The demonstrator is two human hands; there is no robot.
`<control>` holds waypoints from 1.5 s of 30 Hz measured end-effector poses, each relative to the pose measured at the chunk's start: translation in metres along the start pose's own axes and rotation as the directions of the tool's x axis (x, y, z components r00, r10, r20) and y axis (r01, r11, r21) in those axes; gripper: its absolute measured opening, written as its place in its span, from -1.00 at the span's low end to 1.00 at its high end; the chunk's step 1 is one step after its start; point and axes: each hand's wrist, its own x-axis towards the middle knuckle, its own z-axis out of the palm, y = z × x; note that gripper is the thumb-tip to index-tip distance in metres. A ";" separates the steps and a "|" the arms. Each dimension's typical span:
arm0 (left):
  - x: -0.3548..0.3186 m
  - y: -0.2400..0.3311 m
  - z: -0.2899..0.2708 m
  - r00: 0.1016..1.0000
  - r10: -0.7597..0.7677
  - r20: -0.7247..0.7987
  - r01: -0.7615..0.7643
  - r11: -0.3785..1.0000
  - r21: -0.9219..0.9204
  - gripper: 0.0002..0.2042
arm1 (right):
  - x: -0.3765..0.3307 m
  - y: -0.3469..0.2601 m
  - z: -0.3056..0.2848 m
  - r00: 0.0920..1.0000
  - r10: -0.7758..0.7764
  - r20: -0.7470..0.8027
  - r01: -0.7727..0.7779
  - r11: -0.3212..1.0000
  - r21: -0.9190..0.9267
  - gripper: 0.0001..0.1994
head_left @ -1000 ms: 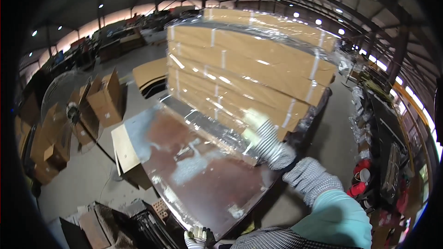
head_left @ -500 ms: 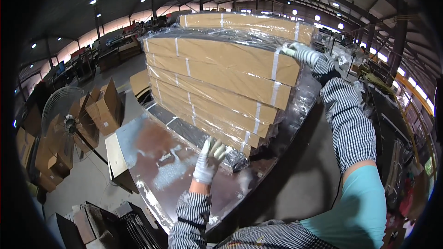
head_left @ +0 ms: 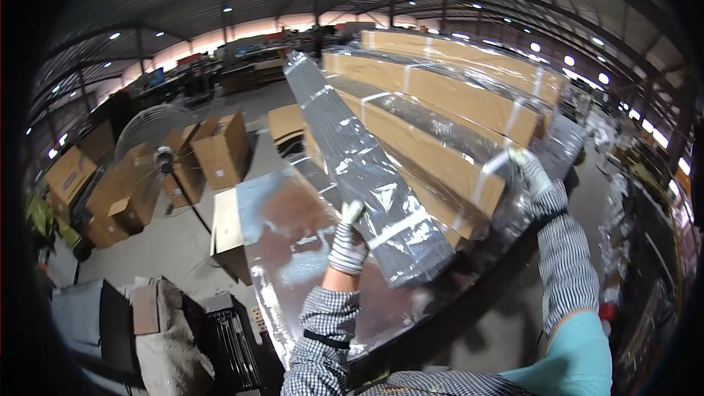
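A long package with a dark grey face, clear film and white straps (head_left: 367, 176) lies slanted in front of a stack of film-wrapped brown cartons (head_left: 440, 88). My left hand (head_left: 347, 249), in a pale striped glove, grips its left edge, some fingers hidden beneath. My right hand (head_left: 534, 172), gloved, is closed on a white strap (head_left: 496, 163) at the right end of a long brown carton (head_left: 440, 165). Several cartons lean at an angle behind the dark package. Under them is a worn metal-topped table (head_left: 293, 249) with reddish-brown and pale blue patches.
On the left stand a fan (head_left: 165, 158) and several open brown boxes (head_left: 220, 150). Dark panels and a grey cloth (head_left: 165, 345) lie at the lower left. Film-wrapped long goods (head_left: 616, 242) line the right side. More wrapped cartons (head_left: 469, 51) stand behind.
The upright stack has spread apart, and a package now shows its dark face toward me. My left hand went from open to gripping its edge. My right hand came lower and nearer.
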 end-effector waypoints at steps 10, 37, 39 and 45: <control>-0.113 -0.059 -0.211 0.997 -0.025 -0.071 -0.006 0.914 -0.406 -0.26 | -0.142 0.122 0.215 0.759 0.383 0.526 -0.517 0.846 0.130 -0.13; -0.269 -0.243 -0.277 0.734 -0.407 -0.544 0.334 0.913 -0.234 -0.18 | -0.281 0.364 0.199 0.735 0.577 0.356 0.326 0.160 -0.932 0.36; -0.290 -0.245 -0.300 0.753 -0.414 -0.512 0.433 0.897 -0.088 -0.08 | -0.288 0.353 0.207 0.699 0.591 0.403 0.368 0.185 -0.911 0.34; -0.323 -0.223 -0.308 0.752 -0.257 -0.607 0.193 0.966 -0.170 0.00 | -0.317 0.330 0.193 0.631 0.477 0.611 0.509 0.340 -0.791 0.28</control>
